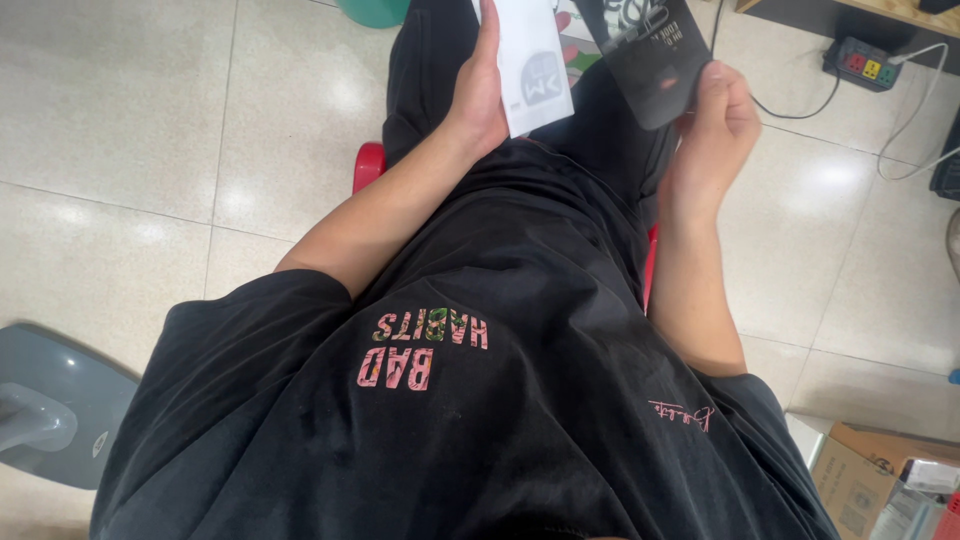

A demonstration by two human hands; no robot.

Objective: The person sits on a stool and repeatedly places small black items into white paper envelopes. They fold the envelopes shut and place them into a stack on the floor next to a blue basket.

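Note:
My left hand (482, 92) grips a white flat package (533, 60) by its left edge, above my lap at the top middle of the head view. My right hand (718, 120) pinches the lower right corner of a black card-like package (650, 50) with a dark item fixed at its top. The two packages sit side by side, nearly touching, and their upper parts run out of the frame. I sit on a red stool (368, 166) in black clothes.
Pale floor tiles (120, 150) lie all around. A power strip (865, 64) with cables sits at the top right. A grey fan base (50, 410) is at the lower left, open cardboard boxes (870, 480) at the lower right, a green tub (375, 10) at the top.

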